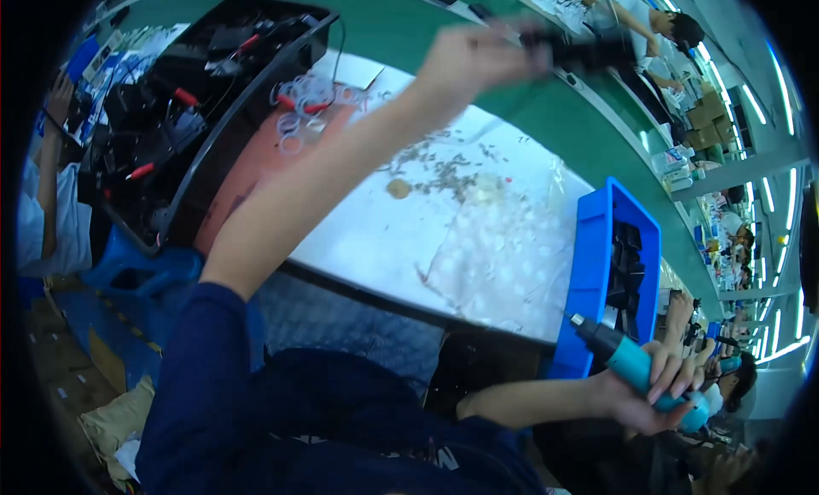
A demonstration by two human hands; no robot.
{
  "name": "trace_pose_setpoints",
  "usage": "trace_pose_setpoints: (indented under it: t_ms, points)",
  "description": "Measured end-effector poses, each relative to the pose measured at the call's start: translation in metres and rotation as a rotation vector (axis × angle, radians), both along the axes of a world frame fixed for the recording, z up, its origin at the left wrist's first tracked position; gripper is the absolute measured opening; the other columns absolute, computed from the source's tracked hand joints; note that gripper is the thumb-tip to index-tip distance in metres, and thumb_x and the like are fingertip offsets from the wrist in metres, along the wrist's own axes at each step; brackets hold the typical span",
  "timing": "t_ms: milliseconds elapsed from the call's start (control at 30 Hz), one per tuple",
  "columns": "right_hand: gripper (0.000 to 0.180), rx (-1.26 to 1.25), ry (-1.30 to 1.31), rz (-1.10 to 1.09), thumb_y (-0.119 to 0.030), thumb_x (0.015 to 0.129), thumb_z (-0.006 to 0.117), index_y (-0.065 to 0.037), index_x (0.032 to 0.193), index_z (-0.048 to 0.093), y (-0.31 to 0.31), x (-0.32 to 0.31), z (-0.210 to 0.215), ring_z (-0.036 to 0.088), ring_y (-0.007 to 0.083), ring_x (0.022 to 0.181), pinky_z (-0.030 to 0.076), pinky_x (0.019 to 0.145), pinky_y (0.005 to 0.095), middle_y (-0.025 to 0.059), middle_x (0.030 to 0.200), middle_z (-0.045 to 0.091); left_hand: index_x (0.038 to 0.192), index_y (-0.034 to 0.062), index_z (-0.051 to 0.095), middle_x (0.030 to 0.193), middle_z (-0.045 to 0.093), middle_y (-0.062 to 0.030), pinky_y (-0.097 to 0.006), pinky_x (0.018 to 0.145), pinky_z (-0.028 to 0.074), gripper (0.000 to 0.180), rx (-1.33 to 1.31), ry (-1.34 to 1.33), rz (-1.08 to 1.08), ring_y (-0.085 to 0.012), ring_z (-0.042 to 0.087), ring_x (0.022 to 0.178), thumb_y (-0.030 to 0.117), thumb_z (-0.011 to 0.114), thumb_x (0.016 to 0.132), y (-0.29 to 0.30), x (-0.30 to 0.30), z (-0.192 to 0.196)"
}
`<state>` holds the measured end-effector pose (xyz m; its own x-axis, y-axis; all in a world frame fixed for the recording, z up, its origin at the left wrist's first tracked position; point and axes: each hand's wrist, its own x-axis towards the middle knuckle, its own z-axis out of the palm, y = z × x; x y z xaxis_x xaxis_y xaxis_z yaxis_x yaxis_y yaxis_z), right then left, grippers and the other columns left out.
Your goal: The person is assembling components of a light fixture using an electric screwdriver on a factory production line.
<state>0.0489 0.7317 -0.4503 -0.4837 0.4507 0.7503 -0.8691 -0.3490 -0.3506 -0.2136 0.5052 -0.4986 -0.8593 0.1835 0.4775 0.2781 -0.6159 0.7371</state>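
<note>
My left hand (486, 60) is stretched far forward over the green belt, its fingers closed on a black part (584, 52); motion smears both, so the part's exact kind does not show. In my right hand (653, 397), at the lower right, is a teal electric screwdriver (636, 367) with a black nose. Its tip points up and left, beside the near end of a blue bin (589, 231) that holds several black parts. Small screws (456, 179) lie scattered on the white worktop (367, 256) between my arms.
A large black tray (230, 145) at the left holds black parts with red-tipped leads. Clear rings (307, 94) lie beside it on an orange-pink sheet (247, 175). Beyond runs a green conveyor belt (384, 43). A blue stool (141, 265) stands lower left. Other people work at both sides.
</note>
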Motion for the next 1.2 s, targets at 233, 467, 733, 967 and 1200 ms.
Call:
trace_pose_setpoints:
  t_ms: [233,467,733,967,1200]
  points:
    - [0.025,0.128,-0.164,-0.133,-0.017,0.086,0.056,-0.003,0.1,0.041,0.028,0.024,-0.045,0.045,0.0116,0.046,0.037,0.048,0.0234,0.0068,0.074,0.049,0.107,0.0034,0.059,0.094,0.062,-0.0048,-0.027,0.076,0.048,0.027,0.439,0.011,0.357,-0.0141,0.059,0.085,0.012,0.071,0.084,0.022,-0.155,0.041]
    - [0.023,0.165,-0.271,0.013,-0.015,0.087,0.057,-0.005,0.097,0.039,0.01,-0.014,-0.071,0.046,0.0125,0.044,0.037,0.043,0.0234,0.0084,0.073,0.052,0.122,0.0155,0.064,0.114,0.066,-0.0136,-0.036,0.097,0.047,0.072,-1.216,0.114,0.618,-0.0292,0.063,0.105,0.008,0.081,0.052,-0.007,-0.189,-0.111]
    - [0.024,0.141,-0.173,0.103,-0.016,0.085,0.057,-0.004,0.102,0.046,-0.023,-0.044,-0.077,0.051,0.0175,0.047,0.04,0.043,0.0244,0.0134,0.076,0.058,0.117,0.0062,0.065,0.103,0.068,-0.0188,-0.039,0.087,0.051,0.052,-1.669,0.48,0.636,-0.0329,0.065,0.096,0.021,0.071,0.068,-0.134,-0.094,0.062]
    - [0.02,0.088,-0.168,0.269,-0.011,0.085,0.055,-0.003,0.102,0.047,-0.06,-0.064,-0.083,0.049,0.0191,0.047,0.04,0.043,0.0256,0.0149,0.077,0.058,0.115,-0.002,0.064,0.095,0.069,-0.0207,-0.036,0.078,0.053,0.068,-2.185,-0.006,0.486,-0.0299,0.068,0.086,0.053,0.071,0.075,-0.291,0.018,0.108]
    - [0.022,0.088,-0.241,0.307,-0.008,0.084,0.055,-0.003,0.104,0.048,-0.072,-0.055,-0.085,0.052,0.02,0.052,0.043,0.047,0.0262,0.0156,0.079,0.058,0.106,-0.0021,0.069,0.108,0.068,-0.0175,-0.035,0.086,0.05,0.073,-2.306,-0.225,0.236,-0.0283,0.065,0.099,0.056,0.078,0.063,-0.298,0.021,0.11]
